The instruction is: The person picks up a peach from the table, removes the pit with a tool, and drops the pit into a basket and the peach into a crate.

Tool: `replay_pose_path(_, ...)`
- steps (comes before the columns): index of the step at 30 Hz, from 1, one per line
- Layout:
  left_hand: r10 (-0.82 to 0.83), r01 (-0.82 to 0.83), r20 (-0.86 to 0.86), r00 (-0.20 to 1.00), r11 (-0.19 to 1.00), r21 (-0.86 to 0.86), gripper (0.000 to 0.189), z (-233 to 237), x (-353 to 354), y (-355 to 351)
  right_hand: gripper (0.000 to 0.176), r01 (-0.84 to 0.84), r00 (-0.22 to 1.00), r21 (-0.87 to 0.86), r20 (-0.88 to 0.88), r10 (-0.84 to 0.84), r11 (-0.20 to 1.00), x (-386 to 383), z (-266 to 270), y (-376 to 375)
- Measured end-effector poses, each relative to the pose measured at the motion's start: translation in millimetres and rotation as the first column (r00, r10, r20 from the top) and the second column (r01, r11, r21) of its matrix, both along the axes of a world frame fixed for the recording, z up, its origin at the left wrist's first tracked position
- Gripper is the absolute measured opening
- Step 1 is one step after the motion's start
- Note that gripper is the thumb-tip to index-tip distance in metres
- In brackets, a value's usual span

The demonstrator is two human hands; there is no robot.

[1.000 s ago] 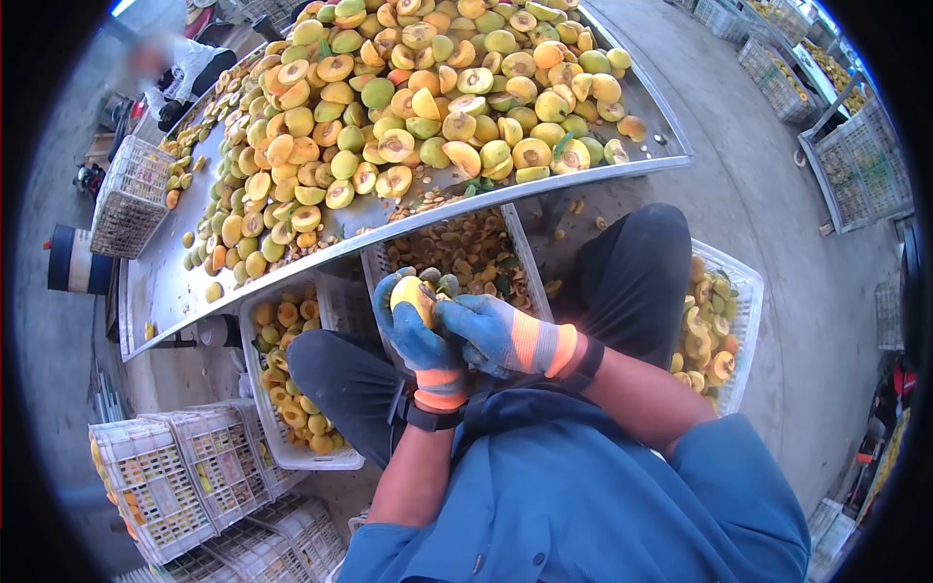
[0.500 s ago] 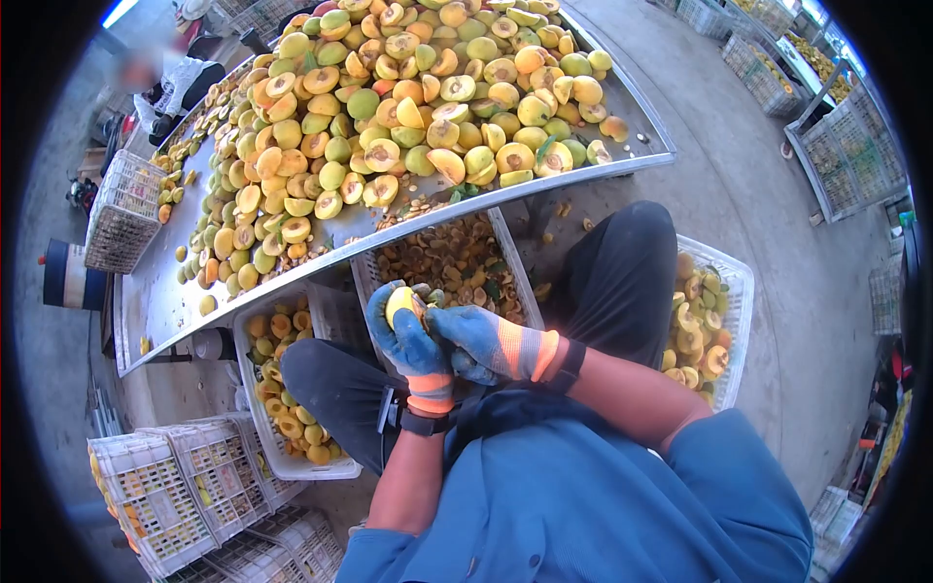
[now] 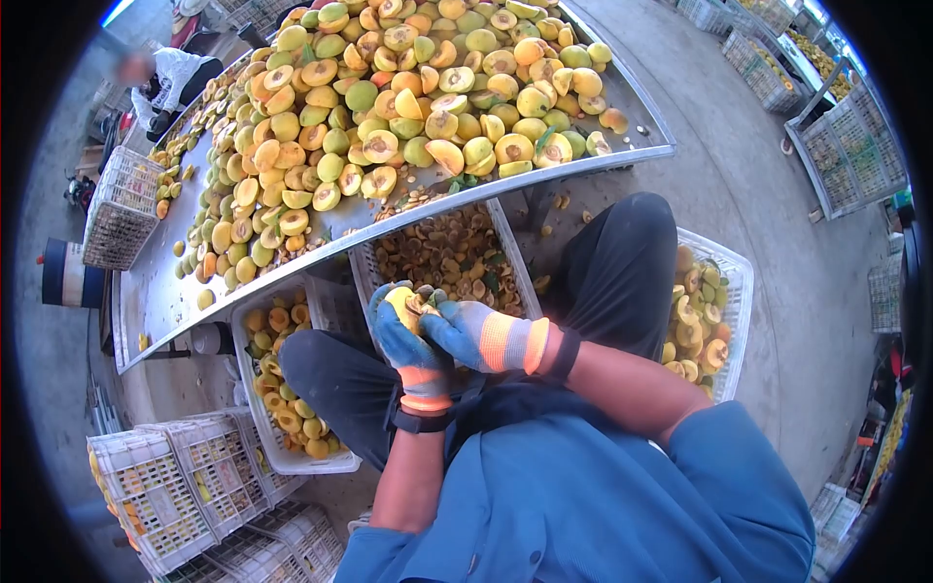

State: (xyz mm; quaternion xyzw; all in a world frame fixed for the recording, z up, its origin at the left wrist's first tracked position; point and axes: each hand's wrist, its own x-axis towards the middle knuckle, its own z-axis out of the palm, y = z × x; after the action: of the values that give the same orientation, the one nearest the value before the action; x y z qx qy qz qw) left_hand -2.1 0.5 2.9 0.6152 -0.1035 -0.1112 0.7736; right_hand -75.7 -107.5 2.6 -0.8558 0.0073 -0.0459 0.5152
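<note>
While a small yellow-orange halved fruit (image 3: 402, 305) is gripped in the curled fingers of the left hand (image 3: 408, 338), which is clad in a blue knitted glove with an orange cuff, the fruit is kept just above the lap, between the two dark-trousered knees. The right hand (image 3: 468, 332), gloved alike, is laid against the fruit from 3 o'clock, with its fingertips bent onto the cut face; whether it is pinching the fruit or only pressing on it cannot be told.

Directly at 12 o'clock from the hands, a white slatted plastic crate (image 3: 515, 255) filled with brown pits and scraps is seen. At 8 o'clock, a second white plastic crate (image 3: 245, 381) loaded with yellow fruit halves is set beside the left knee, and at 3 o'clock a third white crate (image 3: 742, 291) of halves is placed beyond the right knee.

Above the crates, a long grey metal surface (image 3: 155, 291) is spread from 9 to 1 o'clock, and a heap of green and yellow whole and halved fruits (image 3: 389, 87) is piled on it. At 10 o'clock, at the far end of the surface, another person in a white top (image 3: 175, 73) is seen. At 7 o'clock, stacked white lattice crates (image 3: 165, 486) are stood on the concrete floor.
</note>
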Motion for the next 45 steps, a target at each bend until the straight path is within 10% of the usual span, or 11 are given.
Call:
replay_pose_path(3,-0.002,-0.018,0.157,0.988,0.992,0.124,0.029,-9,1,5,0.032,0.003,1.000,0.194,-0.030,0.002,0.981,2,-1,1)
replay_pose_path(6,-0.140,-0.183,0.626,0.767,0.887,0.424,0.027,-20,9,15,0.036,-0.121,0.946,-0.519,0.197,0.256,0.846,-2,-14,-6)
replay_pose_path(12,-0.221,-0.105,0.696,0.683,0.913,0.393,0.037,-28,18,21,0.033,-0.139,0.980,-0.256,0.104,0.170,0.957,0,-24,-4)
replay_pose_path(15,-0.163,-0.079,0.661,0.732,0.944,0.321,0.030,-28,13,20,0.030,-0.079,0.973,0.186,-0.200,0.117,0.979,4,-13,-1)
replay_pose_path(18,-0.069,0.016,0.314,0.947,0.986,0.168,0.020,-29,3,18,0.029,-0.148,0.984,-0.329,0.044,0.172,0.933,5,-36,12)
replay_pose_path(21,-0.043,0.014,-0.164,0.985,0.985,-0.173,0.023,-41,8,19,0.030,-0.137,0.985,0.029,-0.101,0.139,0.990,7,-50,13)
replay_pose_path(23,-0.019,-0.008,-0.171,0.985,0.988,-0.154,0.027,-43,2,18,0.031,-0.196,0.966,-0.352,0.089,0.241,0.915,4,-59,7)
replay_pose_path(28,-0.128,0.067,-0.260,0.957,0.971,-0.230,0.029,-28,2,15,0.042,0.247,0.746,0.637,-0.606,0.277,0.730,3,22,-5)
replay_pose_path(35,-0.032,0.033,-0.050,0.998,0.999,0.023,0.023,-45,11,14,0.039,0.199,0.887,0.623,-0.443,0.132,0.757,-2,11,0)
replay_pose_path(40,-0.138,-0.284,0.777,0.615,0.880,0.381,0.022,-25,18,13,0.041,0.290,0.836,0.661,-0.527,0.152,0.692,-6,6,6)
replay_pose_path(45,-0.219,0.155,0.288,0.932,0.961,0.228,0.027,-19,15,20,0.040,0.350,0.704,0.761,-0.599,0.382,0.547,-9,31,-11)
